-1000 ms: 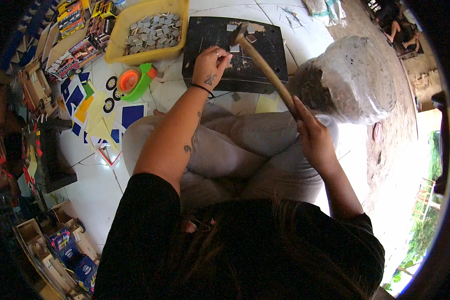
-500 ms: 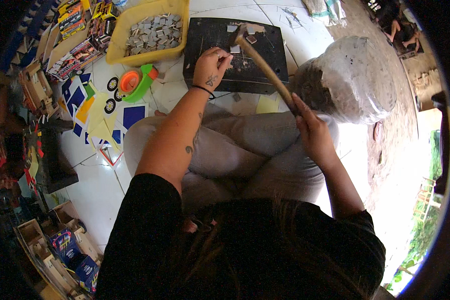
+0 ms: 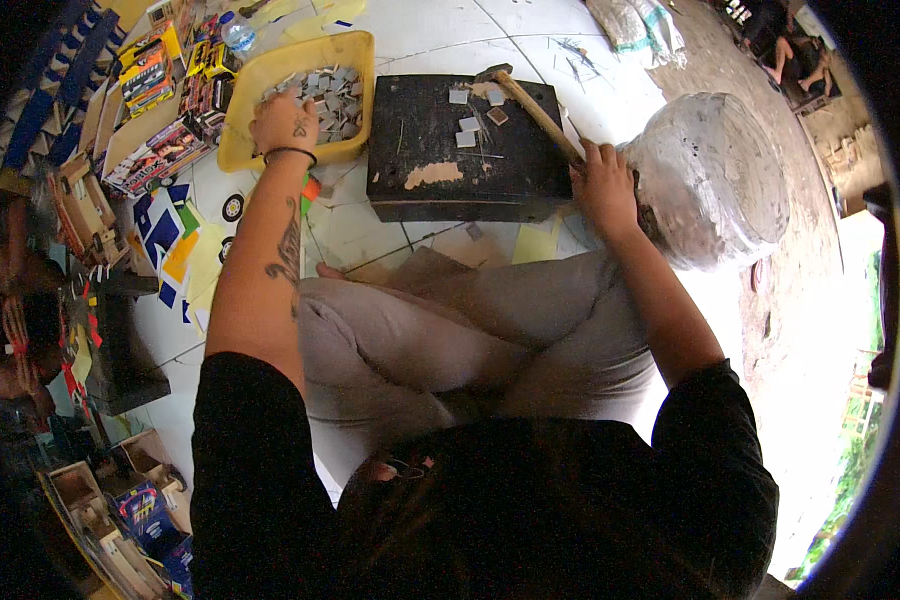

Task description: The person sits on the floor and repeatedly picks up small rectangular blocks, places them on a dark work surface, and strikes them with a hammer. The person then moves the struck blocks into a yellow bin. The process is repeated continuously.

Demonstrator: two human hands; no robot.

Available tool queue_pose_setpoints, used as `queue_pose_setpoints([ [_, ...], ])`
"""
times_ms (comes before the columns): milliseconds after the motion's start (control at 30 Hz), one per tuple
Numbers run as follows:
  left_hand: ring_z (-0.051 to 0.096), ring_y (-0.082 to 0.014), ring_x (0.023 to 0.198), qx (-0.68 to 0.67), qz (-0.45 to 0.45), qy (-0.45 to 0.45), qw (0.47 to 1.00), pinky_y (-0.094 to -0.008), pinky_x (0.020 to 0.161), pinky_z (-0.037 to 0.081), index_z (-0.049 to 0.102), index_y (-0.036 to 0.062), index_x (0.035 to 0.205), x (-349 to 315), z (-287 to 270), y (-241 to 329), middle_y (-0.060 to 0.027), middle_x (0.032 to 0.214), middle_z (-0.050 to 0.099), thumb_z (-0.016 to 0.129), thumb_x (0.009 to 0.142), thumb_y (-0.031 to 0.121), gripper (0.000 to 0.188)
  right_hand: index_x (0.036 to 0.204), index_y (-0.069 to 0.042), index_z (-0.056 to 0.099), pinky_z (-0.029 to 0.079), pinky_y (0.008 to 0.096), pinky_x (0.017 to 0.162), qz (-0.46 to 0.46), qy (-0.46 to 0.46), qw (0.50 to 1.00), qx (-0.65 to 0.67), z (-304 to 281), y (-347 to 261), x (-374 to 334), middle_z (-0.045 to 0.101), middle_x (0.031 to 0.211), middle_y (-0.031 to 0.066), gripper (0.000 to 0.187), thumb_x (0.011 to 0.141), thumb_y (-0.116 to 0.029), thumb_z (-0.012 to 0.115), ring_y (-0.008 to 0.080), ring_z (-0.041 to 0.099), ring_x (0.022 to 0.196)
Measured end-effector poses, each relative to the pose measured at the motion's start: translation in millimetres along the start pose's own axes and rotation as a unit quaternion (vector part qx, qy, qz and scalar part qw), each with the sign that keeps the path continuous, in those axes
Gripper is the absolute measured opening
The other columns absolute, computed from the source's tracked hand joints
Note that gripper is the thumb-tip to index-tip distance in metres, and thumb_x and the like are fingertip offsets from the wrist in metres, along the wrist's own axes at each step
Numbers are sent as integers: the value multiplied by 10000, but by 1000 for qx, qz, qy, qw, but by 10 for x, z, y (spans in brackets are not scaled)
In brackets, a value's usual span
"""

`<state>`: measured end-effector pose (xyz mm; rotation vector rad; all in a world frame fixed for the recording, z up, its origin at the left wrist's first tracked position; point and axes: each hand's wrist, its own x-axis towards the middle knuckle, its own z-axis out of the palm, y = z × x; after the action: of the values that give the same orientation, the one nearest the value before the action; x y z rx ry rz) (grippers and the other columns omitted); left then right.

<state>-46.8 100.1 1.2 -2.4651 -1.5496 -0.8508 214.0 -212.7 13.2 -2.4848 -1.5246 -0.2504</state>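
Observation:
My right hand (image 3: 607, 185) is wrapped round the wooden handle of a hammer (image 3: 538, 112). The hammer's head rests near the far edge of a black box-like block (image 3: 420, 140). Several small grey square pieces (image 3: 466, 139) lie on the block's top, with a brown-faced square piece (image 3: 497, 117) and some thin nails or pins. My left hand (image 3: 286, 122) reaches into a yellow plastic basin (image 3: 234, 140) at the far left, over a heap of similar grey squares (image 3: 335, 100). The fingertips of that hand are hidden among the pieces.
A large plastic-wrapped round bundle (image 3: 715, 185) stands right of the block. Loose nails (image 3: 578, 62) lie beyond it on the white tiles. Left are printed toy vehicles (image 3: 160, 158), coloured paper cut-outs (image 3: 160, 225) and a black wheel (image 3: 232, 207). Another person's legs (image 3: 800, 70) show far right.
My left hand has left the block and moved left into the yellow basin. The hammer, raised over the block before, is lowered to its far edge, still in my right hand.

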Motion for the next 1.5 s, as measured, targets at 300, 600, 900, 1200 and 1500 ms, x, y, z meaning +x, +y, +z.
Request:
queue_pose_setpoints([
  [300, 510, -318, 1048, -124, 239, -152, 951, -430, 873, 430, 602, 114, 1127, -53, 485, 1275, -106, 1096, 570, 659, 770, 272, 395, 842, -61, 675, 421, 386, 832, -192, -164, 947, -197, 124, -962, 645, 621, 986, 96, 169, 763, -190, 600, 235, 550, 1012],
  [600, 603, -243, 754, -316, 139, -150, 927, -353, 692, 479, 622, 80, 877, -226, 278, 1067, -70, 785, 632, 711, 696, 100, 203, 800, -14, 642, 501, 381, 698, -97, -106, 985, 98, 92, -757, 677, 655, 823, 142, 167, 709, -154, 637, 295, 629, 811],
  [900, 618, -147, 725, -447, 50, -117, 886, -275, 664, 485, 631, 59, 893, -984, -76, 1107, -61, 801, 652, 700, 731, 55, 176, 862, -1, 595, 480, 268, 632, 73, -82, 817, 567, 238, -677, 561, 641, 764, 79, 132, 771, -87, 636, 122, 594, 675],
  [1200, 647, -210, 661, -489, 46, -184, 851, -300, 607, 509, 634, 12, 791, -1067, -19, 1189, -116, 703, 645, 706, 725, 79, 119, 890, -3, 591, 462, 230, 609, -33, -21, 871, 490, 350, -759, 513, 609, 814, 15, 93, 823, -54, 630, 75, 564, 705],
  [1500, 605, -265, 733, -356, 136, -167, 909, -377, 687, 471, 658, 67, 806, -1011, -21, 1156, -107, 763, 630, 743, 664, 152, 187, 856, -18, 624, 485, 304, 608, -88, -5, 914, 397, 328, -849, 503, 635, 761, 119, 91, 783, -70, 638, 214, 607, 650],
])
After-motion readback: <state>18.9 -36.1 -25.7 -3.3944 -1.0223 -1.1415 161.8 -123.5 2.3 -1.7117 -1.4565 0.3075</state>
